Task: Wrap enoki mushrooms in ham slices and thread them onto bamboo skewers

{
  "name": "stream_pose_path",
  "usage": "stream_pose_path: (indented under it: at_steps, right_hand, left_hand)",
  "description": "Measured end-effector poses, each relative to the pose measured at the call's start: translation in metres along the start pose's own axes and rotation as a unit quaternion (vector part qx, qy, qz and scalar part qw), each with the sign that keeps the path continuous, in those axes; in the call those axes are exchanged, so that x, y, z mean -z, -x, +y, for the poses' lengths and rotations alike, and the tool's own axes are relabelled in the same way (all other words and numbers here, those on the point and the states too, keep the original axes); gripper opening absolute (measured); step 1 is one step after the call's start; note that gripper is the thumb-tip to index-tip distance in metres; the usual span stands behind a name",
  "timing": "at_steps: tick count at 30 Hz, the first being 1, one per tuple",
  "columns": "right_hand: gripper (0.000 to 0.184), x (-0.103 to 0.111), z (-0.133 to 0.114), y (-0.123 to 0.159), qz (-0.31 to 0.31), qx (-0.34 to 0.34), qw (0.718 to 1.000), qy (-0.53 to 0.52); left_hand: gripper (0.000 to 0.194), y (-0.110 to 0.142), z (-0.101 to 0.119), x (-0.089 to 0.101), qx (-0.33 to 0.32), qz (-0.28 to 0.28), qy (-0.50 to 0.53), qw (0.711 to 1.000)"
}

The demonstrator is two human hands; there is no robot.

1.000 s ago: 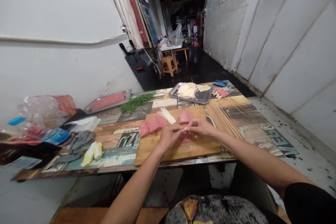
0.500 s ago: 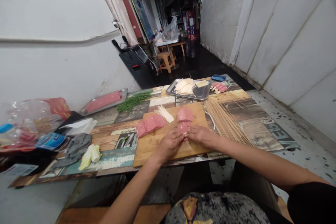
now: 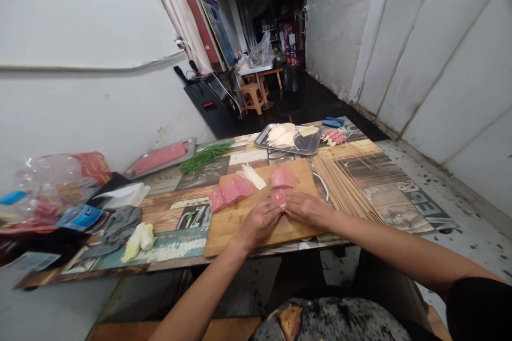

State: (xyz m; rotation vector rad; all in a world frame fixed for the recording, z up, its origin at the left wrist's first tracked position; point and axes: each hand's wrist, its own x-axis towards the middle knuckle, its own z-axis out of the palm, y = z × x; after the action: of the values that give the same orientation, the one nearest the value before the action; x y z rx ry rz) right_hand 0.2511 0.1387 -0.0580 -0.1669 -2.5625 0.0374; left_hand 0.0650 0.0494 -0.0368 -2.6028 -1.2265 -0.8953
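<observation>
On the wooden cutting board point(image 3: 230, 237), a thin pink meat slice point(image 3: 280, 196) lies between my hands with a bit of white enoki at its near end. My left hand point(image 3: 262, 222) pinches that end from the left, fingers pressed together. From the right, my right hand point(image 3: 307, 209) closes on the same slice, its fingertips almost meeting the left ones. My fingers hide most of the rolled part. Just beyond lie more overlapping meat slices point(image 3: 282, 176). Another row of meat slices point(image 3: 231, 193) sits at the board's left, beside a bundle of enoki mushrooms point(image 3: 253, 176).
Bamboo skewers point(image 3: 348, 189) fan out right of the board. Farther back are a metal tray point(image 3: 308, 145) of enoki, finished meat rolls point(image 3: 334, 137) and green chives point(image 3: 206, 157). At left are a meat tray point(image 3: 160, 159), a grey cloth point(image 3: 120, 226) and cabbage leaves point(image 3: 138, 241).
My hands have shifted slightly away from me along the slice, and less of its near end shows. The whole view has tilted a little, moving everything slightly down.
</observation>
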Motion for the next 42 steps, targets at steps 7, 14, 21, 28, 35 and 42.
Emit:
stream_pose_path:
  at_steps: [7,14,21,28,35,42]
  right_hand:
    - [0.03,0.0,-0.016,-0.003,0.08,-0.072,0.991,-0.083]
    - [0.023,0.008,-0.03,-0.002,0.049,-0.153,0.963,-0.215]
    - [0.01,0.018,-0.016,-0.012,-0.059,-0.27,0.916,-0.292]
    - [0.016,0.015,-0.016,-0.008,-0.046,-0.236,0.926,-0.292]
    - [0.025,0.012,-0.046,0.01,0.079,-0.05,0.996,0.005]
    - [0.026,0.002,-0.041,0.01,0.014,-0.024,0.996,0.088]
  left_hand:
    - [0.018,0.005,0.006,-0.002,0.024,0.052,0.019,0.998]
    - [0.014,0.007,0.018,0.005,0.165,0.029,0.128,0.977]
    - [0.017,0.002,0.017,0.008,0.149,-0.005,0.075,0.986]
    - [0.016,-0.005,0.013,0.01,0.248,-0.043,0.16,0.955]
    - [0.021,-0.014,-0.001,0.013,0.288,-0.109,0.215,0.927]
    - [0.025,-0.017,-0.006,0.013,0.297,-0.163,0.216,0.916]
